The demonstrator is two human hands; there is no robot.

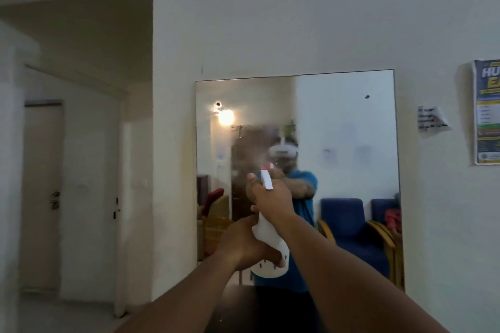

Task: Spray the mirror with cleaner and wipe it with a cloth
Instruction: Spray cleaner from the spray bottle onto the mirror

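Note:
A large frameless mirror (346,121) hangs on the white wall straight ahead. Both my arms reach toward it. My right hand (270,197) is wrapped around the trigger head of a white spray bottle (266,227), whose nozzle with a red tip points at the glass. My left hand (243,243) grips the bottle's lower body from the left. A hazy patch of mist shows on the glass left of centre. No cloth is visible.
A dark surface (238,305) lies below my arms at the mirror's foot. Paper notices (487,113) hang on the wall to the right. A hallway with closed doors (43,192) opens on the left. Blue chairs appear only as reflections.

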